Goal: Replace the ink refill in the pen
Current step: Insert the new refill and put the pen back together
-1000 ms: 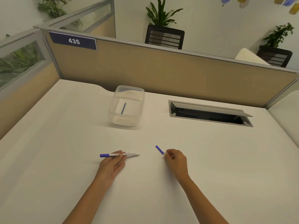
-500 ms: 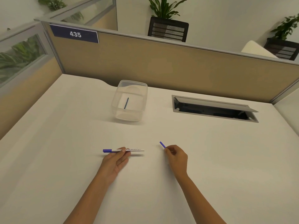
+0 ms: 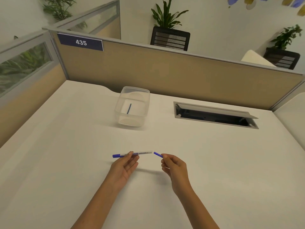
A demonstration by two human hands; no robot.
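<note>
My left hand [image 3: 124,168] pinches a white whiteboard pen [image 3: 143,153] with a blue cap at its left end, held level above the white desk [image 3: 66,162]. My right hand [image 3: 175,167] holds a short blue piece [image 3: 158,154] by its right end, its free tip just beside the pen's open right end, not quite touching. A thin blue refill [image 3: 128,108] lies inside the clear plastic container [image 3: 132,119] further back on the desk.
A metal cable hatch [image 3: 214,114] with its lid raised sits in the desk at the right. Beige partition panels [image 3: 165,73] close off the back and left sides. Plants and mesh chairs stand beyond the partition.
Both hands have lifted off the desk and come together. The blue piece in the right hand now points at the pen's open end, with only a small gap between them.
</note>
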